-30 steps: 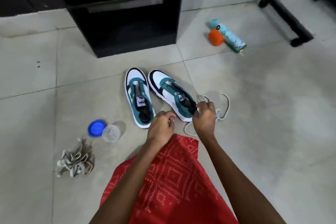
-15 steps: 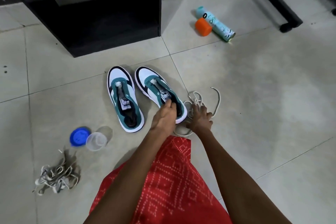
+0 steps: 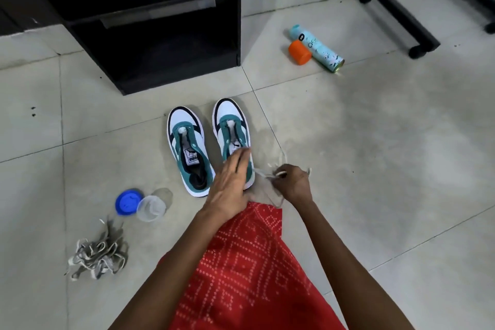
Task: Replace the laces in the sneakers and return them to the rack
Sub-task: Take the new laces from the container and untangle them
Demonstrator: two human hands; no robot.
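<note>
The left hand [image 3: 229, 180] lies nearly flat, its fingers straight and close together, resting on the tongue and collar of the right sneaker [image 3: 231, 126]; it grips nothing. The right hand [image 3: 292, 185] is curled, thumb and fingers pinching a white lace [image 3: 263, 175] just beside that sneaker's heel. The lace is blurred, so how it runs past the fingers cannot be told.

Both sneakers are white, teal and black, have no laces in their eyelets, and stand side by side on the tiled floor [image 3: 375, 169] with toes toward the wall. The left sneaker [image 3: 187, 142] is untouched. The black rack [image 3: 174, 67] stands at the wall edge of the floor, just beyond the toes.

Toward the left edge of the floor lie a heap of grey laces [image 3: 97, 255], a blue lid [image 3: 127, 201] and a clear cup [image 3: 151, 208] touching it. Near the wall to the right, a pale blue spray can [image 3: 317, 49] lies on its side with an orange cap [image 3: 299, 52] against it. A red patterned garment [image 3: 249, 270] covers the person's lap.
</note>
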